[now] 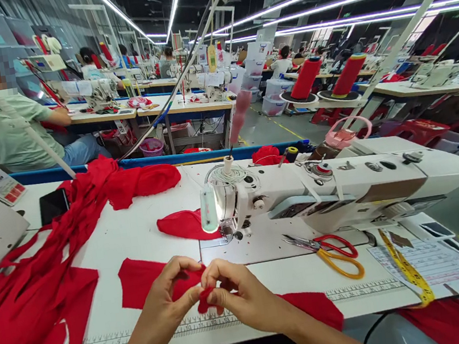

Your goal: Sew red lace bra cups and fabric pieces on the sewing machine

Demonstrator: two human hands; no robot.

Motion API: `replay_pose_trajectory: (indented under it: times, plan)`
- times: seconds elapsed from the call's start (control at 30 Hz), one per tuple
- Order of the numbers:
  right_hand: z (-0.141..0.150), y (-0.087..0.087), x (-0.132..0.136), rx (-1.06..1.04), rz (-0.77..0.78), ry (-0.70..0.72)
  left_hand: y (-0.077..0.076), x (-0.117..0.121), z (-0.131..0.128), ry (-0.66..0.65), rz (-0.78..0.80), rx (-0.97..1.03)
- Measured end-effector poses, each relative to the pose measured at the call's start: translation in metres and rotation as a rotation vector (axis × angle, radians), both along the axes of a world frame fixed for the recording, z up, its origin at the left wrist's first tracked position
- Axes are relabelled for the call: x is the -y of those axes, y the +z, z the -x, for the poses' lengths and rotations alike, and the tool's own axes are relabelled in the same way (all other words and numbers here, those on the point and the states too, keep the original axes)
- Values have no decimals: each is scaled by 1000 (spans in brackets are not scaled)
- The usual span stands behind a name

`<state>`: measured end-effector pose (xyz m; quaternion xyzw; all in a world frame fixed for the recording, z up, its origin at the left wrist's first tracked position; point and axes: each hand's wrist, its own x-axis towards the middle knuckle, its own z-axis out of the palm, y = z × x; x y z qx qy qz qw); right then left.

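Above the front of the white sewing table, my two hands meet over a small piece of red fabric (206, 301). My left hand (168, 296) pinches its edge between thumb and fingertips. Curled tighter, my right hand (243, 293) grips the same piece, its fingers hiding part of it. Behind my left hand lies a flat red cloth panel (140, 280). Another red panel (183, 225) has one end beneath the needle area of the sewing machine (284, 192). More red cloth (312, 309) shows beyond my right wrist, over the table's front edge.
Scissors (330, 254) with red and orange handles lie right of my hands. A yellow tape measure (408, 269) crosses papers (437, 267). Heaped red fabric (54, 267) covers the left side, near a black phone (54, 205). A co-worker (2, 125) sits at far left.
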<state>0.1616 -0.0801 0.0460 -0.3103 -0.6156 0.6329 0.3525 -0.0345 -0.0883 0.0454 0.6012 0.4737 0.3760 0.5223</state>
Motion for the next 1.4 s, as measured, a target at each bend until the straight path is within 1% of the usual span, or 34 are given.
replay_pose_trajectory:
  times: [0.1,0.17,0.23,0.33,0.47,0.6,0.7,0.87,1.03,1.17,1.23,1.3,1.4]
  plan:
    - [6,-3,-1,151,-89,-67,6,12,7,-37,26,-13]
    - [10,-4,-2,188,-123,-99,5,18,8,17,38,-4]
    - [14,-4,-2,184,-115,-105,0,21,5,84,63,26]
    - [16,-3,-3,181,-68,-107,-6,22,1,138,93,97]
    - [13,-3,-2,223,-23,-130,-8,22,-2,147,74,79]
    - [10,-5,0,224,-22,-159,-9,23,-2,143,69,32]
    - [10,-6,1,230,-51,-177,-12,24,-3,151,75,11]
    - [11,-8,3,242,-111,-216,-16,23,-6,190,75,47]
    - [14,-12,5,230,-207,-268,-16,22,-10,212,90,77]
    - [13,-12,3,225,-158,-227,-13,22,-8,183,74,35]
    - [13,-13,2,224,-163,-216,-14,22,-6,166,67,27]
    - [14,-15,3,219,-206,-246,-15,20,-4,166,61,23]
    - [21,-20,4,205,-319,-336,-15,16,-7,192,73,21]
